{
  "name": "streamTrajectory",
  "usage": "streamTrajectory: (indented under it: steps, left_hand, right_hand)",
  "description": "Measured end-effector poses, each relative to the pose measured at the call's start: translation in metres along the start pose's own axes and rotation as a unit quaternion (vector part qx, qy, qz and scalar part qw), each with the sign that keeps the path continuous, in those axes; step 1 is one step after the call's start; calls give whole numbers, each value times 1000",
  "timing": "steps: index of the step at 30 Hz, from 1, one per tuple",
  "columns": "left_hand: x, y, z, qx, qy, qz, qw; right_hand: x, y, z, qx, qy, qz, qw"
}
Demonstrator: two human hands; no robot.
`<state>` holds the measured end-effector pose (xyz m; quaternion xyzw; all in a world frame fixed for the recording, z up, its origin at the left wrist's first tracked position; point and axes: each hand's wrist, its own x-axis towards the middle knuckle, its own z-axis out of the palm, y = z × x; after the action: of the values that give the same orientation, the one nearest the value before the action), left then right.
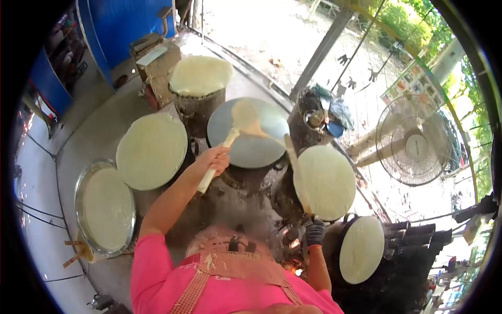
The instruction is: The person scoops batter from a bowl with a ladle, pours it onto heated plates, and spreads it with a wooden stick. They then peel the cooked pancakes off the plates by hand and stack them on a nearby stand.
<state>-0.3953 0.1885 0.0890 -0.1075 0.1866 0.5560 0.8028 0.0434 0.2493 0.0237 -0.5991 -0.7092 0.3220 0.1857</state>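
My left hand [215, 160] is closed round the pale, wrapped handle [230, 137] of a long tool. Its far end lies over a tan patch [244, 114] on a round grey griddle [219, 128]. In a dark striped glove, my right hand [315, 231] grips the lower end of a long flat wooden stick [299, 175]. The stick points up and away, its tip near the griddle's right edge. Just behind it, a round pale sheet [329, 183] covers another stove top.
More round pale sheets [151, 152] surround me on dark stoves. To the left stands a wide metal basin [78, 199] of pale batter. Fire [298, 272] glows low near my right arm. A fan [415, 146] stands right, beside stacked dark logs [418, 238]. Cardboard boxes [159, 65] sit back left.
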Motion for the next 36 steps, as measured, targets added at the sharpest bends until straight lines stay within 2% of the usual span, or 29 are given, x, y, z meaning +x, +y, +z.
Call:
streamTrajectory:
  steps: [1,2,4,6,7,8,9,10,12,13,14,15,16,17,18,20,21,22,24,26,29,31,33,34,36]
  left_hand:
    - [22,12,16,151,53,64,985]
    - [44,22,33,296,104,129,941]
    - [92,36,45,413,196,178,871]
    - [144,48,33,453,220,221,835]
    - [170,54,18,470,234,237,817]
    - [199,66,-12,556,294,264,731]
    - [220,85,-34,629,346,294,631]
    - [223,96,-47,700,359,335,518]
    - [220,110,-67,795,377,392,270]
    - [219,113,-73,804,369,386,261]
    - [205,113,-64,811,363,384,252]
    - [195,112,-57,819,355,379,243]
    - [193,114,-52,813,351,382,264]
    - [193,117,-44,809,346,381,282]
    - [192,120,-36,805,341,383,298]
    - [176,131,-6,757,333,416,378]
    - [162,141,9,732,326,434,412]
    - [142,147,18,715,300,466,426]
    - [105,146,13,673,242,517,470]
    - [79,139,-32,687,199,485,504]
    - [26,102,-115,703,284,335,560]
    - [-20,80,-121,664,332,252,621]
    - [-43,60,-152,643,341,239,643]
    - [-43,63,-171,656,329,258,629]
    - [-43,62,-184,663,310,286,619]
  right_hand:
    - [15,-19,-2,17,28,-29,999]
    - [30,-37,1,35,58,-59,996]
    - [65,-70,20,-131,93,-234,959]
    - [92,-104,54,-157,92,-237,954]
    - [118,-94,81,-208,54,-178,960]
    - [142,-78,110,-257,12,-114,960]
    - [144,-79,107,-207,58,-120,969]
    - [147,-79,105,-156,104,-130,974]
    - [164,-68,90,-53,27,-42,997]
    - [171,-61,102,194,28,-16,980]
    - [177,-54,114,431,43,6,902]
    - [169,-87,117,466,51,53,882]
    - [166,-115,122,500,60,103,858]
    - [171,-131,128,327,8,104,939]
    - [221,-55,193,-16,43,-6,999]
    - [216,-56,176,-152,121,-93,976]
    - [199,-92,150,-130,76,20,988]
    - [231,-71,160,2,-32,138,990]
    - [206,-106,181,230,87,79,966]
    - [222,-113,162,145,28,61,987]
    - [244,-125,156,29,-95,39,994]
    - [227,-144,156,130,-144,82,978]
    - [180,-175,126,372,-155,188,896]
    - [205,-149,171,-58,-134,165,975]
    - [227,-125,260,-33,40,131,990]
